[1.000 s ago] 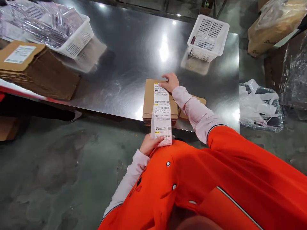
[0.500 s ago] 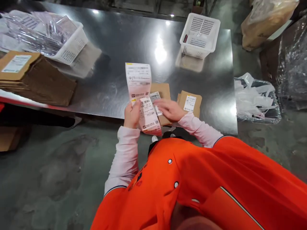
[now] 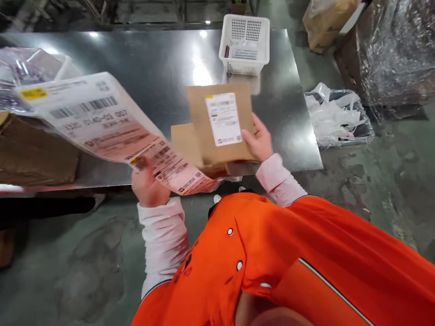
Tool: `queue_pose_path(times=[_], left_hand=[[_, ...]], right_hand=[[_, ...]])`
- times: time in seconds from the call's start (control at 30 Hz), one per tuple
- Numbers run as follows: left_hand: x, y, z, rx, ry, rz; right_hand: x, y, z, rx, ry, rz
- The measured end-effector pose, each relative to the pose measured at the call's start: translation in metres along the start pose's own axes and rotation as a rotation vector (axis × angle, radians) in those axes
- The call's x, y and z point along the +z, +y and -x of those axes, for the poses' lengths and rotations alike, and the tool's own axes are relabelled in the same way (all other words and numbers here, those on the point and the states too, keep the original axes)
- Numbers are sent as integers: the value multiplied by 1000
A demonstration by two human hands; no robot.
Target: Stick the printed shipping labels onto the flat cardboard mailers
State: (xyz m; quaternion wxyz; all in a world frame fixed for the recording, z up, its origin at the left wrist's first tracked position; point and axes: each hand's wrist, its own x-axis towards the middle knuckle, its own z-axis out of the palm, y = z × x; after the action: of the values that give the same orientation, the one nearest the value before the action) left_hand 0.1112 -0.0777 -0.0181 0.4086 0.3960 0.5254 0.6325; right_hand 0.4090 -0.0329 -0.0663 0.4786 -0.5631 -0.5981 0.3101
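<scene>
A long strip of printed labels (image 3: 112, 131) is pinched in my left hand (image 3: 149, 185), over the table's front edge. It stretches up to the left, and its lower end hangs near my body. My right hand (image 3: 260, 140) grips the right edge of a flat brown cardboard mailer (image 3: 199, 106), thumb on top. A white label (image 3: 224, 118) with a yellow corner mark is on that mailer. Beneath and to the left of it lies another brown cardboard piece (image 3: 183, 142), partly covered.
A white perforated basket (image 3: 244, 65) stands at the back of the metal table (image 3: 152, 59). At the left are a cardboard stack (image 3: 37, 154) and plastic-wrapped items (image 3: 23, 68). A bin of white scraps (image 3: 336, 117) sits right of the table. A person's dark-clothed leg shows at left.
My left hand has moved left with the label strip, which now stretches out further. My right hand has left the label on the cardboard and taken hold of a labelled mailer. The view has shifted.
</scene>
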Motion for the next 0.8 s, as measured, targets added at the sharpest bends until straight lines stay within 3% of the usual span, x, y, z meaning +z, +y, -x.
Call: queue_pose_path(times=[0.1, 0.17, 0.2, 0.27, 0.33, 0.37, 0.47, 0.6, 0.73, 0.8], left_hand=[[-14, 8, 20, 103, 41, 54], [-16, 5, 38, 111, 3, 41], [-15, 2, 48, 93, -7, 30], [-8, -8, 68, 51, 18, -2], [0, -19, 82, -6, -26, -88], [3, -24, 86, -41, -98, -146], [7, -34, 87, -136, -259, -165], [10, -40, 79, -247, -123, 20], [22, -47, 82, -245, -77, 44], [31, -51, 85, -213, -29, 29]], right_hand=[[-54, 26, -14, 111, 95, 205], [-67, 30, -13, 197, 99, 353], [-64, 26, -8, 210, 57, 375], [-41, 6, 11, 144, -153, 255], [-5, -22, 37, 24, -438, -28], [13, -35, 52, -10, -518, -175], [51, -60, 85, 46, -566, -426], [55, -63, 83, 107, -721, -325], [42, -70, 54, -10, -562, -77], [39, -79, 46, -95, -553, 55]])
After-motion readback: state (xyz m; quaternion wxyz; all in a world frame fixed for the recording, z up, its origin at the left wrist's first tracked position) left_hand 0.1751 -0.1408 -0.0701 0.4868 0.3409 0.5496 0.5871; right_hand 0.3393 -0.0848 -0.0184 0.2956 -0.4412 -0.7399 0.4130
